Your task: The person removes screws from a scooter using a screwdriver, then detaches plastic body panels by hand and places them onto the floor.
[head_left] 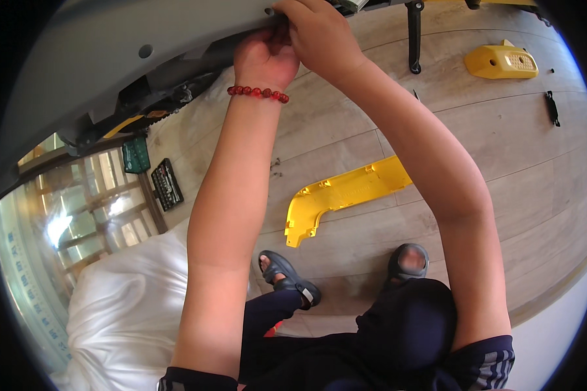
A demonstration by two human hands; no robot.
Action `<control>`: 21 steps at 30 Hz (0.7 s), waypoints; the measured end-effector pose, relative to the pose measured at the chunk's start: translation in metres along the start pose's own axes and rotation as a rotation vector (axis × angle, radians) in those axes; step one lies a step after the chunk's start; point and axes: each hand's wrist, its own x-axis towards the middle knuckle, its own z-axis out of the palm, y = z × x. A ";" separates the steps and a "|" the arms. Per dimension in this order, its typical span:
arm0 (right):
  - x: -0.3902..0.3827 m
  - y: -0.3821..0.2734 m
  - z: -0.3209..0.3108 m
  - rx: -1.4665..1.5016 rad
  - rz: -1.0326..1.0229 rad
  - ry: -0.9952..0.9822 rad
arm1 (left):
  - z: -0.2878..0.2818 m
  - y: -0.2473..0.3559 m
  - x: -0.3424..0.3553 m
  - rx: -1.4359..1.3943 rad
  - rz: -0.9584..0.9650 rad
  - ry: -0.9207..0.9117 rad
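A large grey plastic panel (176, 32) with round holes fills the upper left. Both my hands meet at its right edge. My left hand (265, 60), with a red bead bracelet (259, 93) at the wrist, is turned palm up just beneath the edge, its fingers curled and partly in shadow. Over it bends my right hand (323, 38), its fingertips pressed together at the panel's rim beside a small hole. Whatever lies between the fingers of either hand is hidden. Dark parts and brackets (156, 91) show under the panel.
On the wood-look floor lie a long yellow cover (346, 189), a smaller yellow cover (501, 62) and a black bracket (552, 109). A black post (414, 39) stands beyond my hands. To the left are a tool set (167, 185), a green case (135, 155) and white cloth (127, 300).
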 end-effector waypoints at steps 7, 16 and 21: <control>-0.022 -0.009 -0.011 0.088 0.015 -0.021 | 0.010 -0.023 -0.028 0.094 0.000 0.073; -0.105 0.034 -0.111 -0.194 0.489 0.111 | -0.056 -0.035 -0.111 0.674 -0.146 0.051; -0.182 0.057 -0.145 -0.374 0.609 -0.111 | -0.139 -0.072 -0.141 1.309 -0.265 0.052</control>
